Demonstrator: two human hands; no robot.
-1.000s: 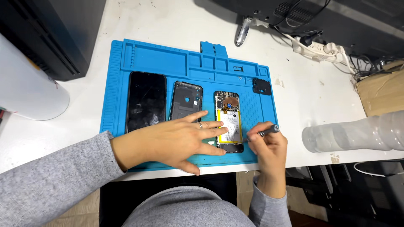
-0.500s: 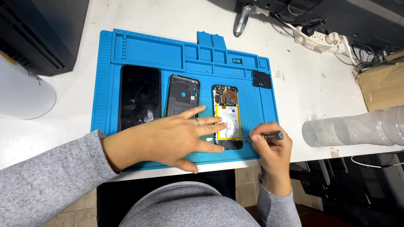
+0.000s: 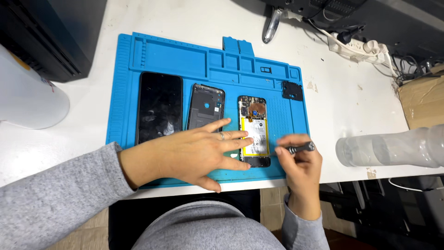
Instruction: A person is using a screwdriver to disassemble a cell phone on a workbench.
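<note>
Opened phone (image 3: 253, 131) pinned flat by open left hand (image 3: 194, 153) near mat (image 3: 138, 51) front edge; screwdriver (image 3: 298, 148) gripped by right hand (image 3: 300, 164). Step judged: screw work.

On the blue mat (image 3: 138, 55) we see a detached phone screen (image 3: 159, 107), a tall black glass rectangle, dark and glossy, lying flat at the left. Right of the grey back cover, the opened phone (image 3: 254, 131) shows a yellow and white label (image 3: 255, 137), an upright rectangle on its battery; fingertips of our left hand (image 3: 194, 153) rest at the label's left edge. At the far right edge of the white table we note a brown cardboard box (image 3: 423, 104), only partly in view. At the left stands a white cylindrical container (image 3: 27, 97) bearing a small yellow mark.
</note>
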